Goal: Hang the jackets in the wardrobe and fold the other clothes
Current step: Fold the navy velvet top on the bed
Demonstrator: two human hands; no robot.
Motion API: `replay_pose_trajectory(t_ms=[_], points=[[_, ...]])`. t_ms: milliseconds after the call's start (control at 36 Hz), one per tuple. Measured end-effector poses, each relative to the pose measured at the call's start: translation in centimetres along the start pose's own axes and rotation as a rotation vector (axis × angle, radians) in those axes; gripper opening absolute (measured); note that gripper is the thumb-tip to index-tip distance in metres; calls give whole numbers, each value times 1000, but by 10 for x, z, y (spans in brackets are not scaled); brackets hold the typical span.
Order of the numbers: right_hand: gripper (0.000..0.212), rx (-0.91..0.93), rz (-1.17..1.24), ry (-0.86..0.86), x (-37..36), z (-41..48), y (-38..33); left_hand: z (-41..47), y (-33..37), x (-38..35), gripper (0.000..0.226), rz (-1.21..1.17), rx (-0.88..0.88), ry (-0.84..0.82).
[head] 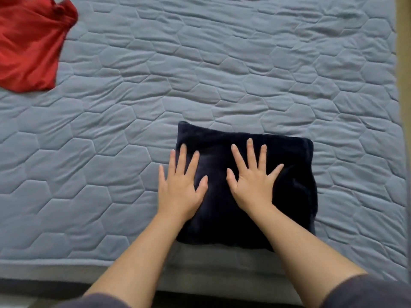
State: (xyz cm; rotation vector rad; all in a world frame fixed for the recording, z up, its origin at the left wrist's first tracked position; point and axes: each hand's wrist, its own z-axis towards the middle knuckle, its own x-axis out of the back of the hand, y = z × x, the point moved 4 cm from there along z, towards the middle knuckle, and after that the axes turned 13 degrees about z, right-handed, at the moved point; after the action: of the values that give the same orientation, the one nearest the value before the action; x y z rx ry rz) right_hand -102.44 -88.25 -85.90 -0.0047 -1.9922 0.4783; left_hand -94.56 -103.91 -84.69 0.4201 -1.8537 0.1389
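Forearms out, we pressed left hand and right hand flat, fingers spread, on the folded dark cloth; even outward strokes, we judged, would set it.

Bed surface: grey-blue quilted mattress, stitched in elongated hexagons, lightly wrinkled, filling most of the view.
Near edge: paler grey side band along the mattress front.
Floor: dark blurred strip below that band; material indistinct.
Right margin: tan vertical strip beside the mattress; blurred.
Light: soft, even; shallow seam shadows.
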Motion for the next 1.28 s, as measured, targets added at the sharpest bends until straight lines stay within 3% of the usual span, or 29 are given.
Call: replay_pose_trajectory(t_ms=[111,278,333,389,444,528,611,694,833,889,972,1111,1194,1278], points=[[68,-38,-42,53,-23,22,8,36,-10,-33,79,31,54,-35],[65,-24,-53,74,-26,31,9,46,-11,-32,80,-5,56,64],[65,-16,-47,53,-21,28,8,41,-12,-21,84,-267,96,96],[65,-7,-29,13,-14,24,7,35,-17,-14,83,-661,260,43],[64,3,1,-35,-6,23,6,26,-21,-18,66,-947,440,-183],[62,-8,86,-118,10,18,-1,11,-22,-18,50,-1093,540,-455],[58,-74,323,-77,45,-2,-14,6,-14,13,31,-1093,508,-333],[47,-122,617,18,85,-27,-27,-1,7,70,38,-948,389,-140],[39,-363,1441,-338,145,-57,-64,-30,31,204,30,-634,202,94],[52,-335,1708,-487,177,-66,-81,-47,44,257,30,-537,115,145],[61,-255,1976,-586,223,-81,-93,-70,71,305,24,-649,-44,112],[77,-320,2129,-554,228,-99,-46,-74,121,289,30,-964,-187,-4],[83,-449,2134,-429,192,-99,2,-59,152,230,39,-1150,-122,-66],[84,-595,2132,-292,137,-92,57,-40,183,145,38,-1325,62,-164]])
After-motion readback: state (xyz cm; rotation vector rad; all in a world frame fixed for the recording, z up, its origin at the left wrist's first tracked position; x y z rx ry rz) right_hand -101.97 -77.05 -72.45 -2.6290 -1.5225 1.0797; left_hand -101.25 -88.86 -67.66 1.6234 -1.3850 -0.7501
